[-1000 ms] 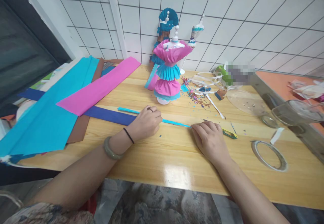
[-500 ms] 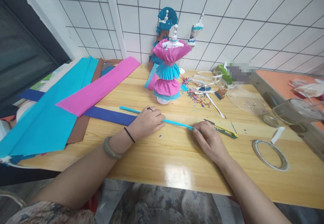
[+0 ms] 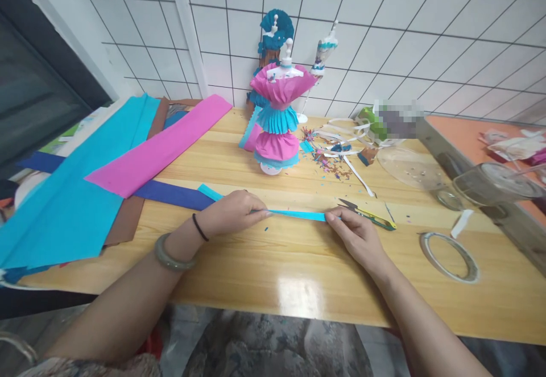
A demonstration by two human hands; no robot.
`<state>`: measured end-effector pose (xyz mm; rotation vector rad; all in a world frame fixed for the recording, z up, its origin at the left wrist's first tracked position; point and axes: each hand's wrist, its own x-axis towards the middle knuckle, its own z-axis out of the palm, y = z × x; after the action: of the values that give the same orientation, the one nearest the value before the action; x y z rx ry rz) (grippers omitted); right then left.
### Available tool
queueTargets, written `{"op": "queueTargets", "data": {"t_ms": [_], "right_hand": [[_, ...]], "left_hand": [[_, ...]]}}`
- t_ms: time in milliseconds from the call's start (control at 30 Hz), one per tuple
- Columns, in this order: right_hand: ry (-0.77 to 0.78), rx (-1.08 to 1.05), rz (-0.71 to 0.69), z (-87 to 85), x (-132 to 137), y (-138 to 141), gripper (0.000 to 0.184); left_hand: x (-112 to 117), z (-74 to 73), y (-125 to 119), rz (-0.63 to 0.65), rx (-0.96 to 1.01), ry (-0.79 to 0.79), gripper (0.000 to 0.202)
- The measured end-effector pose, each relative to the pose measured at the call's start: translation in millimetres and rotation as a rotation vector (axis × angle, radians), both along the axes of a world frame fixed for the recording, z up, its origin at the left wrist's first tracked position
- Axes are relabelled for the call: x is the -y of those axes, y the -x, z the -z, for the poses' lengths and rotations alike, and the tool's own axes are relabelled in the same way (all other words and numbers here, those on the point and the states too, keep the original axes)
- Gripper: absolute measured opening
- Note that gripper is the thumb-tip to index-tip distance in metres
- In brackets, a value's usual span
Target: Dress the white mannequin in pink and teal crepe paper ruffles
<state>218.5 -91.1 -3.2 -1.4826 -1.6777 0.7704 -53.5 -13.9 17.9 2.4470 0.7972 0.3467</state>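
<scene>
A narrow light-blue strip of crepe paper [image 3: 297, 215] stretches between my two hands, just in front of the small dress form. My left hand [image 3: 236, 211] pinches it between thumb and fingers, and its other end sticks out behind that hand over a dark-blue paper strip [image 3: 179, 194]. At the right end, my right hand [image 3: 353, 230] is closed on the strip with thumb and forefinger. Yellow-handled thread snips [image 3: 375, 218] lie just beyond my right hand. The dress form [image 3: 279, 110] wears pink and blue ruffled crepe paper.
Wide blue crepe paper [image 3: 81, 189] and a pink piece [image 3: 162, 146] lie at the left. Paper scraps [image 3: 333, 164] are scattered behind my right hand. A tape roll [image 3: 450, 257] and a clear plastic container [image 3: 490, 183] are at the right. A tiled wall [image 3: 384, 41] closes the back.
My left hand has shifted slightly left and turned to pinch the strip, which now shows a wider face. My right hand keeps its end. The view has shifted a little.
</scene>
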Motion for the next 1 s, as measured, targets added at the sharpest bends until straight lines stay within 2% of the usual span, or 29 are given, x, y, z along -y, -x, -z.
{"op": "queueTargets", "data": {"t_ms": [133, 200, 267, 400, 633, 700, 867, 933, 1000], "right_hand": [[0.047, -0.121, 0.042, -0.9, 1, 1, 0.026], [0.07, -0.182, 0.082, -0.1, 1, 0, 0.024], [0.112, -0.267, 0.114, 1.0, 1, -1, 0.023], [0.176, -0.401, 0.118, 2.1, -1, -3, 0.03], [0.197, -0.418, 0.098, 1.7, 0, -2, 0.023], [0.2, -0.433, 0.108, 4.1, -1, -5, 0.022], [0.211, -0.519, 0.125, 13.6, -2, -13, 0.018], [0.221, -0.6, 0.144, 14.3, -3, -14, 0.018], [0.237, -0.689, 0.174, 12.1, -3, -13, 0.019]], "left_hand": [[2, -7.6, 7, -0.003, -0.079, 0.422, 0.046], [3, -8.9, 8, -0.013, -0.073, 0.531, 0.047], [3, -9.9, 7, -0.022, -0.057, 0.577, 0.045], [4, -12.0, 4, -0.022, -0.064, 0.619, 0.041], [2, -8.7, 6, 0.024, -0.018, 0.575, 0.041], [3, -8.1, 7, -0.013, 0.041, 0.576, 0.035], [4, -5.9, 10, -0.109, 0.078, 0.72, 0.036], [4, -4.3, 10, -0.133, 0.097, 0.612, 0.043], [5, -2.8, 10, -0.148, 0.087, 0.423, 0.058]]}}
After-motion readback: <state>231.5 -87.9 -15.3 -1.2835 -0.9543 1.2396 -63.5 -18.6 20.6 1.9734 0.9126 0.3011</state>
